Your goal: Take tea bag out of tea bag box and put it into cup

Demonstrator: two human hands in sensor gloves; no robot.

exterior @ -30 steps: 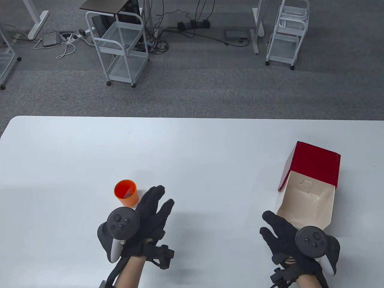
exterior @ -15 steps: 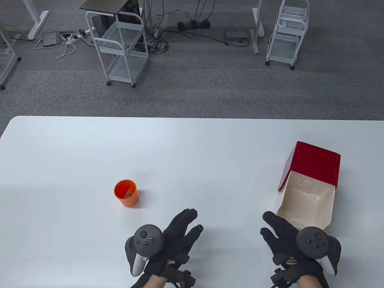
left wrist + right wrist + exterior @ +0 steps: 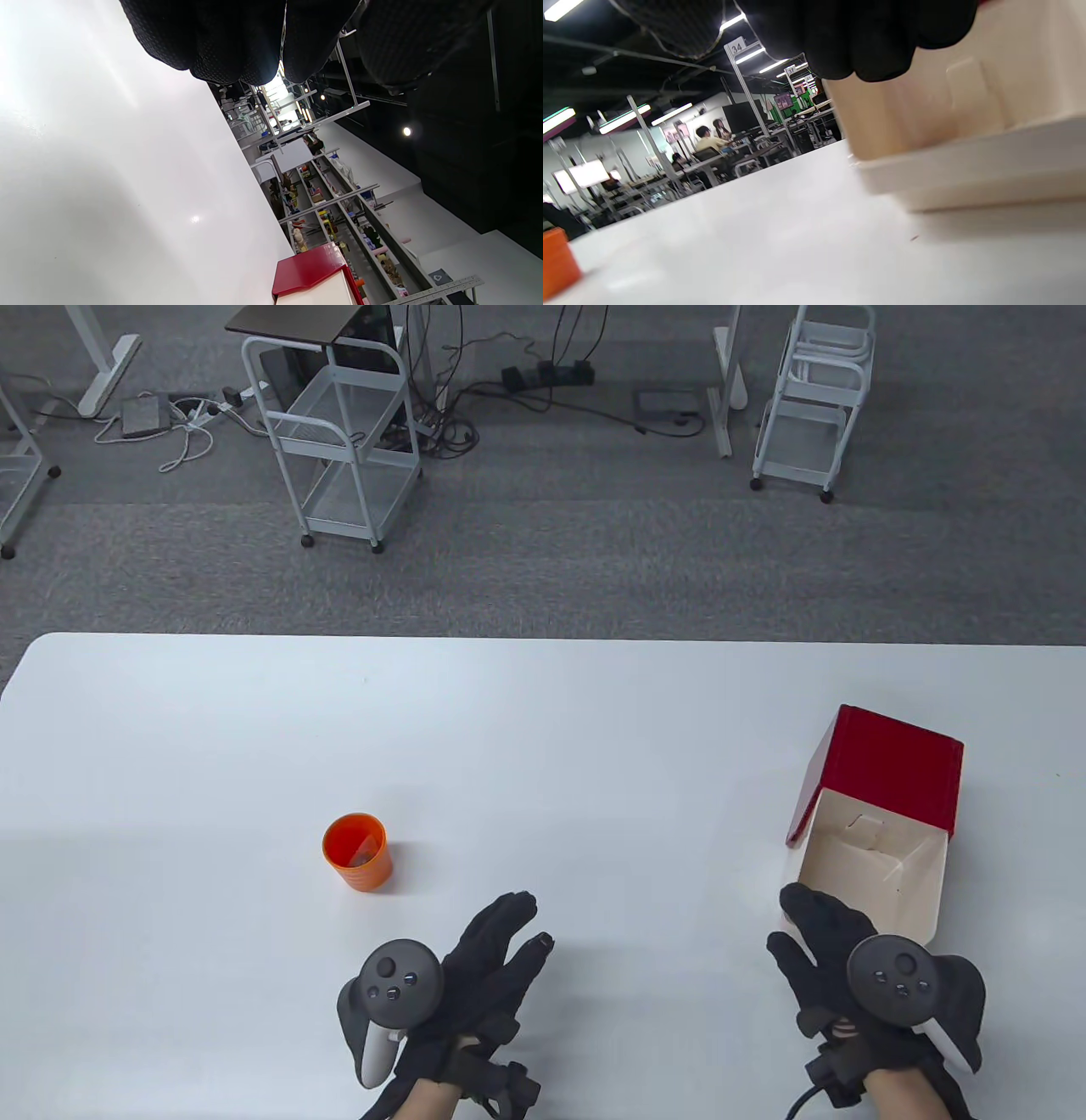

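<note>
Nothing is held: the left hand (image 3: 475,976) hovers with fingers spread near the table's (image 3: 543,712) front edge, while the right hand (image 3: 848,976) rests loosely against the tea bag box's (image 3: 882,814) open flap. Something, possibly a tea bag, lies inside the cup (image 3: 357,851), well left of the box. Placement is judged done; only withdrawal is called for.

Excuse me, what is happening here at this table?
A person in sensor gloves is working with a red tea bag box and an orange cup. Something small already lies in the cup. The left hand, fingers spread, holds nothing and is apart from the cup. The right hand is at the box's open flap; a grip is not visible.
</note>
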